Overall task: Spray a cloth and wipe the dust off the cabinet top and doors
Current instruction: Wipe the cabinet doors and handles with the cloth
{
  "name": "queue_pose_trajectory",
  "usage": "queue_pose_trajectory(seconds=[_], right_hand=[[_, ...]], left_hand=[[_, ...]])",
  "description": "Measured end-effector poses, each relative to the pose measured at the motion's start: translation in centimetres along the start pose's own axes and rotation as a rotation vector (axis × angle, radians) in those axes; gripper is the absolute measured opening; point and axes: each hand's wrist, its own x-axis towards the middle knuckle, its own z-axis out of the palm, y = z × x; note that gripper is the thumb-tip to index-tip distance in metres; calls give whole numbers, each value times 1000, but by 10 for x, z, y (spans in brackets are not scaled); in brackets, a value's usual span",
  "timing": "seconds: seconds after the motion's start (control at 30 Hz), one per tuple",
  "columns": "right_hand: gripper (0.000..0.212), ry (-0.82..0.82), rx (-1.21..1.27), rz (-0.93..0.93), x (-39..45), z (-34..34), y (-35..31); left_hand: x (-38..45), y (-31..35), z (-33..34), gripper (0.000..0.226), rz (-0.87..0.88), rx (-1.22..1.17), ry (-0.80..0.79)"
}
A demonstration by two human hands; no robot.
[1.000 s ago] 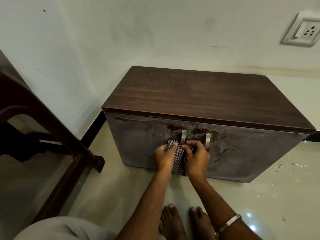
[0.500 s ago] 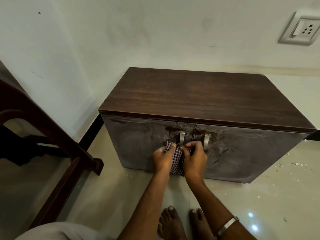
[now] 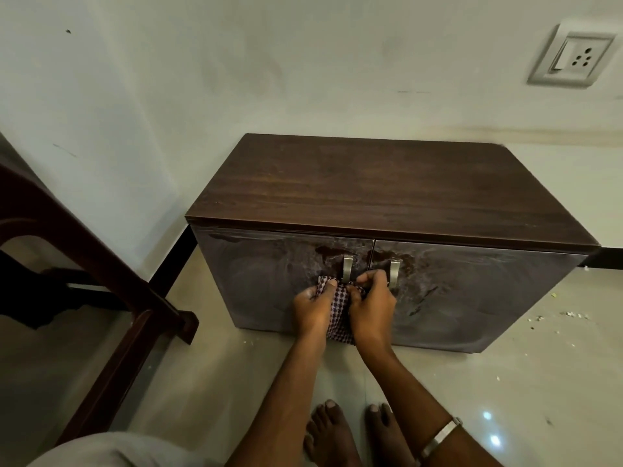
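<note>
I see the checked cloth (image 3: 338, 310) bunched between both hands, held in front of the cabinet doors (image 3: 269, 281) just below the two metal handles (image 3: 348, 268). My left hand (image 3: 312, 306) has its fingers curled round the cloth's left edge, thumb on top; my right hand (image 3: 371, 306) pinches its right side, fingers folded in. The doors show streaky smears around the handles. The cabinet top (image 3: 387, 193) is dark wood grain. A dark wooden chair (image 3: 101, 264) stands to the left, and a wall socket (image 3: 573, 59) sits at upper right.
</note>
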Motion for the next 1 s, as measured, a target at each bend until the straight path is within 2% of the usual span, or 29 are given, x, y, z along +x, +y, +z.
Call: queue_pose_trajectory(seconds=[0.33, 0.57, 0.73, 0.83, 1.0], right_hand=[[25, 47, 97, -40, -1, -18, -31], [26, 94, 124, 89, 13, -22, -53], [22, 161, 172, 141, 15, -20, -58], [21, 186, 178, 154, 17, -17, -63], [22, 125, 37, 89, 14, -9, -67]], left_hand=[[-17, 25, -11, 29, 63, -118, -150], [-23, 43, -1, 17, 46, -150, -84], [-20, 47, 2, 19, 57, -170, -60], [-18, 48, 5, 18, 68, -197, -60], [-14, 44, 2, 16, 67, -191, -34]])
